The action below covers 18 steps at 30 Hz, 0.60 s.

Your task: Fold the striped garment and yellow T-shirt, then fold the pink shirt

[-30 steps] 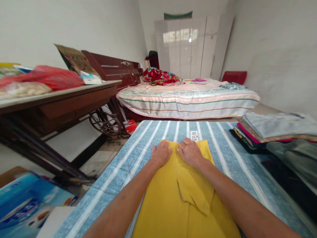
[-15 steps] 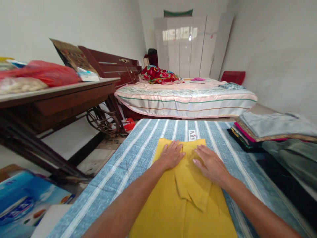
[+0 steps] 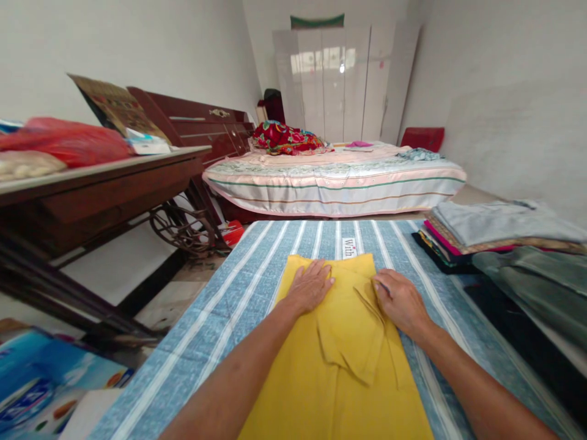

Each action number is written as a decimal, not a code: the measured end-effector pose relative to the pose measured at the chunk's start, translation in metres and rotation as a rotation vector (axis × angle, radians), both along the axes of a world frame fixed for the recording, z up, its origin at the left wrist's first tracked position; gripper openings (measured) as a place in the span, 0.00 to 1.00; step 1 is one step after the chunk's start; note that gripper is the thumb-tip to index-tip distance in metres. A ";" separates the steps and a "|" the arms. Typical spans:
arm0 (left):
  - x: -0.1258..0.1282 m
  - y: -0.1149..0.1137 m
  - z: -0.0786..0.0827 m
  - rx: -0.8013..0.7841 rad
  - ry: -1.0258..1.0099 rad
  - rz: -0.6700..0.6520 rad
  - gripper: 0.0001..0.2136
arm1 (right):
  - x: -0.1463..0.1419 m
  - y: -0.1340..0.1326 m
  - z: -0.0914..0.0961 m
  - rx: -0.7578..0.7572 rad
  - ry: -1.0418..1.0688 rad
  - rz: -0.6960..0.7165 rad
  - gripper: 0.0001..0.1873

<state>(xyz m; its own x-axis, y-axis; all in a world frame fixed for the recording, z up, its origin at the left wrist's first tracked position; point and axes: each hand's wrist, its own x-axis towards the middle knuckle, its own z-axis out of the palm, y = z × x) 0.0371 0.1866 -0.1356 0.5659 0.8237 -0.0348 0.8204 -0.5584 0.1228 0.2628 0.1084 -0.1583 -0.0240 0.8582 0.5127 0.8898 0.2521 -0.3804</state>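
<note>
A yellow garment (image 3: 293,385), folded into a long panel, lies on a blue-and-white striped cloth (image 3: 238,293). What looks like a sleeve is folded over its upper part. My left hand (image 3: 309,286) rests flat on the garment near its far edge, fingers stretched out. At the garment's right side, my right hand (image 3: 401,299) is closed, with fingertips pinching a bit of the yellow fabric by the folded sleeve. A small crease stands up beside those fingers.
Folded clothes (image 3: 499,232) are stacked on the right, with a dark green garment (image 3: 536,287) nearer. On the left stands a sewing machine table (image 3: 114,183) bearing a red plastic bag (image 3: 68,142). A blue box (image 3: 55,373) sits below. Beyond is a bed (image 3: 339,183).
My right hand has moved right from the garment's middle to its side and closed on the fabric. My left hand stays flat on the garment. The view has shifted slightly.
</note>
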 end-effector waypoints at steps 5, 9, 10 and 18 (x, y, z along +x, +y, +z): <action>0.000 0.002 0.000 -0.018 -0.027 0.024 0.25 | 0.002 0.005 -0.008 -0.072 -0.010 -0.110 0.14; 0.001 0.000 -0.001 0.005 -0.010 0.033 0.24 | -0.003 0.012 -0.010 -0.165 -0.050 -0.144 0.14; 0.001 0.000 -0.002 0.008 -0.009 0.034 0.24 | -0.004 0.014 -0.010 -0.174 -0.053 -0.149 0.13; 0.003 -0.002 0.000 0.030 -0.011 0.033 0.23 | -0.007 0.024 -0.014 -0.069 0.076 -0.101 0.07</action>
<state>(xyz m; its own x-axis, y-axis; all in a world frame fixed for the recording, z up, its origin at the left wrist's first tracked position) 0.0403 0.1845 -0.1352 0.5386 0.8426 -0.0034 0.8372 -0.5346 0.1154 0.2559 0.1321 -0.1722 0.1005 0.8877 0.4494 0.8775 0.1338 -0.4606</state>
